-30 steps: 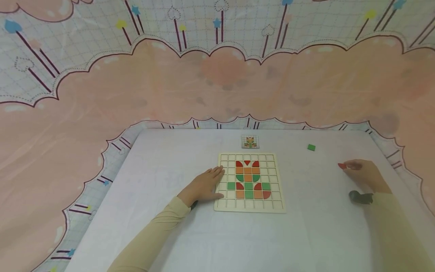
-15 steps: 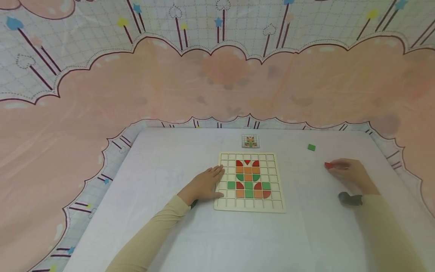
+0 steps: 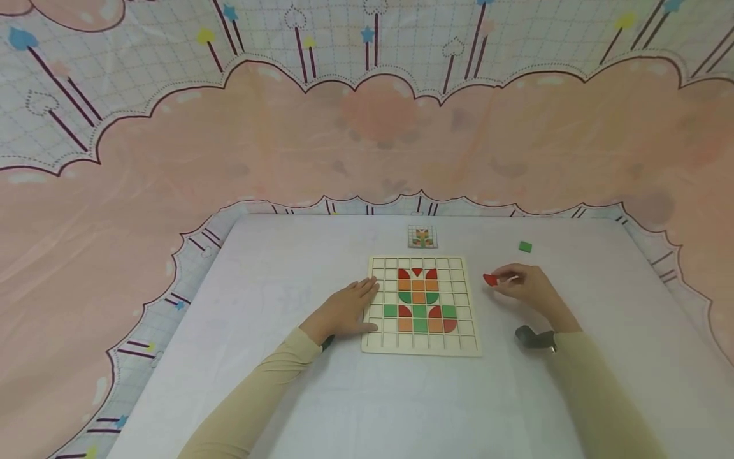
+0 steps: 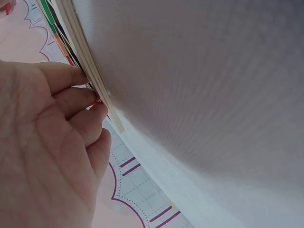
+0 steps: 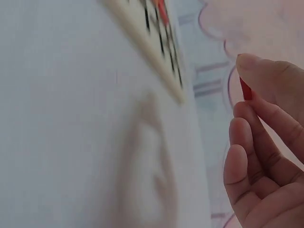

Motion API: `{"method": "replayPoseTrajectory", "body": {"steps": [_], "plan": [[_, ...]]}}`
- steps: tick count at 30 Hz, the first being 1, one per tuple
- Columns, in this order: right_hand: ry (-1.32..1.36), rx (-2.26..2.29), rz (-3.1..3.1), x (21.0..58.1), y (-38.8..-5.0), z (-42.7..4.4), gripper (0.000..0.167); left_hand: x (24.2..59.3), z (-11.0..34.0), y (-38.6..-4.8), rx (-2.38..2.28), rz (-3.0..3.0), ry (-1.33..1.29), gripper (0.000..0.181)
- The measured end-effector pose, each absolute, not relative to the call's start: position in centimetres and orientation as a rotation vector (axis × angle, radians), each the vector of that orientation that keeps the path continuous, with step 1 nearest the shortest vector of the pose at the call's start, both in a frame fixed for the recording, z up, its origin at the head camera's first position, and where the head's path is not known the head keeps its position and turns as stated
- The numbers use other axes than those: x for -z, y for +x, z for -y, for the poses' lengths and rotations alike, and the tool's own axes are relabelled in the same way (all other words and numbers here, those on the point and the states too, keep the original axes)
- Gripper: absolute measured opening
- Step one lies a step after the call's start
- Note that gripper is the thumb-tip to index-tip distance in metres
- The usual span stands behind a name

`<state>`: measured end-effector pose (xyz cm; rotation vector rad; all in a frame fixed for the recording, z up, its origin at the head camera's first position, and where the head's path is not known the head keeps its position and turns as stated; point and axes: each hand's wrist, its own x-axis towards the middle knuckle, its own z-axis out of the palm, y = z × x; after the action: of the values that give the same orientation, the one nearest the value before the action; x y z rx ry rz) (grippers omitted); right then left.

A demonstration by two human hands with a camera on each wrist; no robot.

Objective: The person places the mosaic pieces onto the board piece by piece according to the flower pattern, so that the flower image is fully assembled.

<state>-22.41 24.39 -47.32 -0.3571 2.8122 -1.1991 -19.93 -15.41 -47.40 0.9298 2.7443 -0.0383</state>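
A cream grid board (image 3: 378, 344) lies on the table with red, orange and green tiles set in its middle squares. My left hand (image 3: 344, 310) rests on the board's left edge, fingers extended and thumb apart. The left wrist view shows its fingertips against the board's side (image 4: 90, 57). Right of the board, my right hand (image 3: 527, 287) pinches a small red tile (image 3: 490, 280) between thumb and forefinger, above the table. In the right wrist view the red tile (image 5: 245, 89) shows edge-on, largely covered by the thumb, so its full shape is hidden.
A small pattern card (image 3: 422, 236) lies just behind the board, printed with a grid and a coloured figure. One green tile (image 3: 525, 247) lies on the white tabletop (image 3: 298, 248) at the back right. A patterned cloth (image 3: 378, 146) stands behind the table.
My right hand has moved left across the table toward the board, carrying the red tile. The left hand stays at the board's left edge, and the tiles on the board look the same.
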Motion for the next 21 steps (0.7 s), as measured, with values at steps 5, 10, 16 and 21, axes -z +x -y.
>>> {"method": "replayPoseTrajectory", "body": {"steps": [5,10,16,21], "plan": [[-0.452,1.286,-2.768,47.2,-21.9,-21.1,0.027,47.5,15.3,-20.0,0.037,-2.743,0.927,0.087],[-0.486,1.311,-2.691,47.2,-21.3,-17.8,0.029,47.7,15.3,-20.1,0.049,-2.749,0.925,0.088],[-0.614,1.334,-2.581,47.6,-20.4,-14.3,0.026,47.6,15.3,-20.1,0.044,-2.747,0.922,0.087],[-0.690,1.365,-2.478,48.2,-19.9,-11.9,0.025,47.6,15.3,-20.1,0.051,-2.742,0.917,0.088]]}}
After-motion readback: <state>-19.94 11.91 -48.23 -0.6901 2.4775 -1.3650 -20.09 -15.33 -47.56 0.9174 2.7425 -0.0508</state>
